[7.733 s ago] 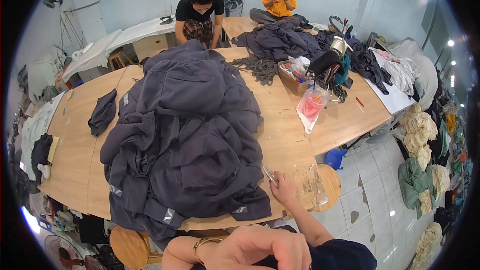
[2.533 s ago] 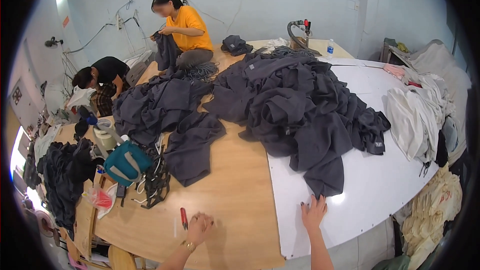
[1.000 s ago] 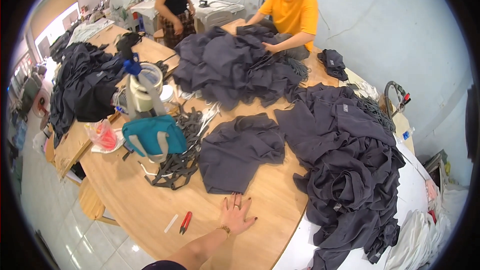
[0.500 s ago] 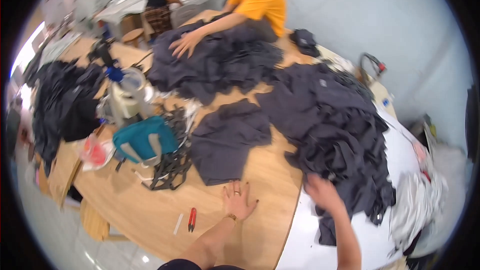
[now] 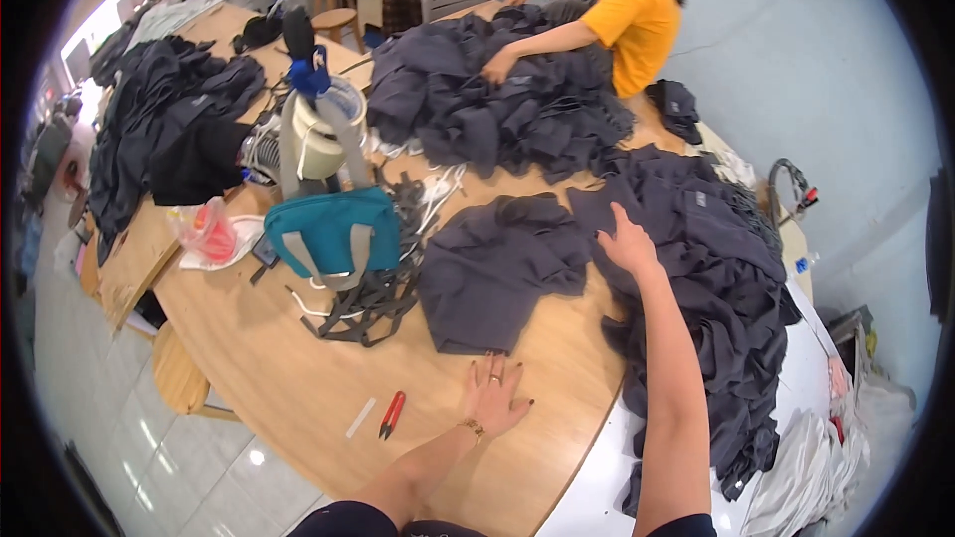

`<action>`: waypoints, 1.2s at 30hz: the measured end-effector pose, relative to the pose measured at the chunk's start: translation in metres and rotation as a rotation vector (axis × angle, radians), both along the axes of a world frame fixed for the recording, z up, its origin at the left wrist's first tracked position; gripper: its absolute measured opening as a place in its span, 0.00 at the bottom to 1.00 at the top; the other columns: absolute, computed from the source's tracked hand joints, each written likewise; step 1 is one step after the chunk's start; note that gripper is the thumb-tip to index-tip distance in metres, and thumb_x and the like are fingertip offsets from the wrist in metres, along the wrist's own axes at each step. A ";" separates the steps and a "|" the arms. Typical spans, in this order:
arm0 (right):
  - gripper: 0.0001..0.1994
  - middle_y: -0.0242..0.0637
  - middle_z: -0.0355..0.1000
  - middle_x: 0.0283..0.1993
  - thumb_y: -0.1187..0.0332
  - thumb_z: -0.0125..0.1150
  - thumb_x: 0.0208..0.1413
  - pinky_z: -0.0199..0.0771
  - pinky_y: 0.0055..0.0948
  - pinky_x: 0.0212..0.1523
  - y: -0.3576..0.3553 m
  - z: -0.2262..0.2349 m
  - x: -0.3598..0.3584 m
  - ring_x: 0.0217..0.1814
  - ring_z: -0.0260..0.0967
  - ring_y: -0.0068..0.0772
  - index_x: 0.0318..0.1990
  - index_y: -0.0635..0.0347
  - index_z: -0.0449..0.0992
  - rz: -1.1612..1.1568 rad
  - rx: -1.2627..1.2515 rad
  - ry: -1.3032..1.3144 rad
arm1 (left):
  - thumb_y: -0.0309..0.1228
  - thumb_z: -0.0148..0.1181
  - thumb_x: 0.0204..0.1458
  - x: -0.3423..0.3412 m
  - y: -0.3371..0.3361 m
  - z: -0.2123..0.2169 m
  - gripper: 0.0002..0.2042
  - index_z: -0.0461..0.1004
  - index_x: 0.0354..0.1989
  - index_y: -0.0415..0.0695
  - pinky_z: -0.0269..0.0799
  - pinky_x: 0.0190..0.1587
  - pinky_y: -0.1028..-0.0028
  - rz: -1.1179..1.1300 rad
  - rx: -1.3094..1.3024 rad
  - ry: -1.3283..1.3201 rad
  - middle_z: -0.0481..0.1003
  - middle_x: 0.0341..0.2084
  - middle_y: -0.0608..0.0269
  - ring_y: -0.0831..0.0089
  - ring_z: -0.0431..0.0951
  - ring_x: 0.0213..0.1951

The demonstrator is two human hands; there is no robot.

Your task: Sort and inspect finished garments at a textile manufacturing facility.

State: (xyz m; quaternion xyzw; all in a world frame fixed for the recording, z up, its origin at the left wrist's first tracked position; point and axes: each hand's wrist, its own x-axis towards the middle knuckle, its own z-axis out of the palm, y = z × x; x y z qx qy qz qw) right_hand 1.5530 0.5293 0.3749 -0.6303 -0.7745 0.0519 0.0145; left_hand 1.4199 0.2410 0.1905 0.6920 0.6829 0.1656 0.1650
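Reaching up across the middle of the frame, the right hand [image 5: 627, 244] now lies with fingers spread on the near edge of the big dark garment pile [image 5: 716, 288] at centre right; half a second ago it was lower, only nearing that heap, so the reach has arrived at the cloth. I cannot quite tell whether the fingers have closed on any fabric yet. The left hand [image 5: 494, 393] has stayed flat and open on the wooden table [image 5: 288, 378] at lower centre, its fingertips just touching the hem of the single dark garment [image 5: 502, 268] spread out by itself. That suggests one arm bracing while the other takes up the next piece from the heap.

Left of the flat hand lies a small red-handled tool [image 5: 392, 414], with a pale strip beside it. Further up sit a teal bag [image 5: 331, 231], a tangle of dark straps [image 5: 373, 293] and a pink plastic bag [image 5: 207, 234]. At the top of the frame a person in an orange shirt [image 5: 632, 15] handles another dark heap [image 5: 497, 99]. Pale tiled floor [image 5: 129, 438] shows at lower left, a plain wall at upper right.
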 end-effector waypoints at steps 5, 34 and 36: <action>0.42 0.53 0.51 0.67 0.46 0.65 0.41 0.58 0.49 0.62 -0.016 -0.153 0.003 0.68 0.50 0.56 0.65 0.47 0.57 0.213 -0.163 0.242 | 0.38 0.65 0.44 0.003 0.010 -0.009 0.21 0.71 0.47 0.49 0.53 0.57 0.57 -0.029 0.398 -0.606 0.63 0.48 0.49 0.51 0.58 0.58; 0.28 0.49 0.52 0.65 0.60 0.58 0.46 0.37 0.59 0.66 -0.099 -0.205 -0.021 0.70 0.43 0.54 0.56 0.58 0.62 -0.077 0.161 0.220 | 0.34 0.58 0.47 -0.216 0.461 -0.054 0.14 0.76 0.41 0.40 0.64 0.55 0.60 0.454 0.250 0.252 0.74 0.44 0.48 0.53 0.72 0.50; 0.28 0.49 0.53 0.64 0.59 0.58 0.46 0.38 0.59 0.65 -0.100 -0.203 -0.017 0.69 0.44 0.54 0.56 0.58 0.63 -0.079 0.186 0.211 | 0.29 0.58 0.46 -0.201 0.441 -0.050 0.08 0.77 0.33 0.41 0.70 0.45 0.60 0.495 0.262 -0.057 0.75 0.38 0.46 0.51 0.75 0.42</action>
